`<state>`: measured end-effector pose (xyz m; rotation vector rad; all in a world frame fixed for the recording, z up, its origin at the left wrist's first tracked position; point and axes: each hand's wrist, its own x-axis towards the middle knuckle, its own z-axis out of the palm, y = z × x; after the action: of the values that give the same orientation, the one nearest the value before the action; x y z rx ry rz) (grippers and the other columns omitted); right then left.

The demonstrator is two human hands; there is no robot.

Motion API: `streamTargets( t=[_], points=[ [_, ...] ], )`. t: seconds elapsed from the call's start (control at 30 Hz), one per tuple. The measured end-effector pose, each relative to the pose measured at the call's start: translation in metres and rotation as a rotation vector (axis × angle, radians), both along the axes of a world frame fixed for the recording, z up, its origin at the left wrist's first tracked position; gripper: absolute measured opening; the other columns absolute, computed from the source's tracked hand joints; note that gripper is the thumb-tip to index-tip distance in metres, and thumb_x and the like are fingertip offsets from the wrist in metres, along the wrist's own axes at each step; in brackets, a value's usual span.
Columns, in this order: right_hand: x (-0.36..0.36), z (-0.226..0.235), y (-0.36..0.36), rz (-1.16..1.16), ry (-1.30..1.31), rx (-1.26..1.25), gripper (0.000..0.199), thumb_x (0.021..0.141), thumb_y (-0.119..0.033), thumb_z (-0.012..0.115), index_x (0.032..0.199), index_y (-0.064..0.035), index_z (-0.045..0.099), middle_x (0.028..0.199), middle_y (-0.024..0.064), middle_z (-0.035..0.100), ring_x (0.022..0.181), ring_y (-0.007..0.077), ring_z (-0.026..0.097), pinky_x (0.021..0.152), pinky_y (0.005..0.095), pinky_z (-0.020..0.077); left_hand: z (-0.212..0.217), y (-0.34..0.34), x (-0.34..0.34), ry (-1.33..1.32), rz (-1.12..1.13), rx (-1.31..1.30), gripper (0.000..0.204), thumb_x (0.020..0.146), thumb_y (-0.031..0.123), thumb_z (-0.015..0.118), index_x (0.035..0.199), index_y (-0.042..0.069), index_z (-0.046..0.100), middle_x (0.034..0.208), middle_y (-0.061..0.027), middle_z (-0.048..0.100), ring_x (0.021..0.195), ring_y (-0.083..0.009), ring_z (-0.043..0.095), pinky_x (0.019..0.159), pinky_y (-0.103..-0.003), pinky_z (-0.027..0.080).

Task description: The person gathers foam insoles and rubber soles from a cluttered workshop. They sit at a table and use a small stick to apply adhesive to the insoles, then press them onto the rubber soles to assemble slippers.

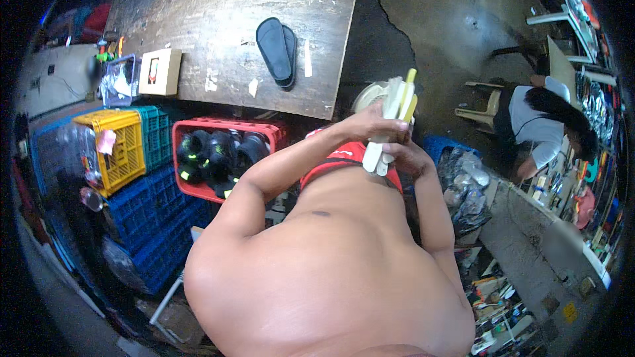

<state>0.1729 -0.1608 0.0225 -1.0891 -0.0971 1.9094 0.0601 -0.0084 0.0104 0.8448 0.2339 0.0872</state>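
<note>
While the person stands bare-chested over the floor, both hands meet just right of the picture's centre, at about one o'clock from the chest, wrapped around a bundle of pale flat strips (395, 119) with yellow edges that stands nearly upright. The left hand (378, 125) is curled closed on the bundle's middle from the nine o'clock side, and the right hand (405, 157) is closed round its lower end, at five o'clock from the left hand; the two hands touch. The strips' tops poke up toward twelve o'clock, in front of a round pale tub (368, 96) on the floor. At eleven o'clock lies a worn wooden board (211, 39) with a pair of dark sandal soles (276, 49) on it and a small cream box (160, 71) near its left edge. At nine o'clock from the hands a red crate (198, 188) holds black footwear, beside yellow (122, 155) and blue (142, 215) crates. At three o'clock another person (542, 129) in a light shirt bends over a cluttered bench.
</note>
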Motion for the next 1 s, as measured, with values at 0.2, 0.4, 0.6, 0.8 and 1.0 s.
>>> streamTargets(
  t=[0.2, 0.4, 0.6, 0.8, 1.0],
  points=[
    [-0.049, -0.012, -0.024, -0.383, -0.011, 0.012, 0.048, 0.096, -0.02, 0.069, 0.139, -0.0043, 0.054, 0.124, 0.0075, 0.065, 0.11, 0.018, 0.065, 0.097, 0.0379, 0.0546, 0.006, 0.004, 0.016, 0.304, -0.154, 0.202, 0.02, 0.098, 0.026, 0.065, 0.102, 0.008, 0.059, 0.078, 0.0001, 0.059, 0.069, -0.0119, 0.059, 0.062, -0.03, 0.051],
    [-0.096, -0.026, -0.083, -1.03, 0.298, 0.404, 0.048, 0.097, -0.044, 0.067, 0.124, -0.0045, 0.063, 0.108, 0.0061, 0.07, 0.099, 0.018, 0.067, 0.089, 0.0352, 0.0545, 0.052, -0.058, 0.045, 0.098, -0.144, 0.302, 0.035, 0.095, 0.031, 0.066, 0.113, 0.001, 0.061, 0.071, -0.0025, 0.056, 0.057, -0.0136, 0.056, 0.052, -0.028, 0.047],
    [-0.163, -0.018, -0.201, -1.593, 0.462, 0.829, 0.076, 0.097, -0.066, 0.051, 0.134, 0.0003, 0.057, 0.128, 0.0152, 0.066, 0.12, 0.028, 0.062, 0.105, 0.0443, 0.05, 0.042, -0.196, 0.019, -0.382, -0.455, 0.002, 0.036, 0.097, 0.021, 0.068, 0.125, 0.004, 0.054, 0.089, -0.0066, 0.062, 0.072, -0.0169, 0.059, 0.062, -0.033, 0.053],
    [-0.284, -0.034, -0.344, -2.033, -0.952, 0.293, 0.087, 0.096, -0.072, 0.044, 0.15, -0.0036, 0.043, 0.131, 0.0124, 0.063, 0.12, 0.0254, 0.061, 0.109, 0.0412, 0.0446, 0.013, -0.398, -0.096, -0.444, -1.147, 0.548, 0.037, 0.099, 0.015, 0.068, 0.13, 0.001, 0.052, 0.117, -0.0097, 0.063, 0.104, -0.0178, 0.062, 0.087, -0.033, 0.052],
    [-0.425, 0.006, -0.469, -2.238, -0.998, 0.192, 0.07, 0.099, -0.055, 0.059, 0.144, -0.0025, 0.047, 0.134, 0.013, 0.059, 0.123, 0.0212, 0.057, 0.107, 0.0385, 0.0452, 0.061, -0.538, -0.177, -0.444, -1.822, 0.725, 0.034, 0.098, 0.011, 0.066, 0.128, 0.002, 0.056, 0.109, -0.0064, 0.066, 0.097, -0.0143, 0.063, 0.082, -0.031, 0.052]
  ],
)
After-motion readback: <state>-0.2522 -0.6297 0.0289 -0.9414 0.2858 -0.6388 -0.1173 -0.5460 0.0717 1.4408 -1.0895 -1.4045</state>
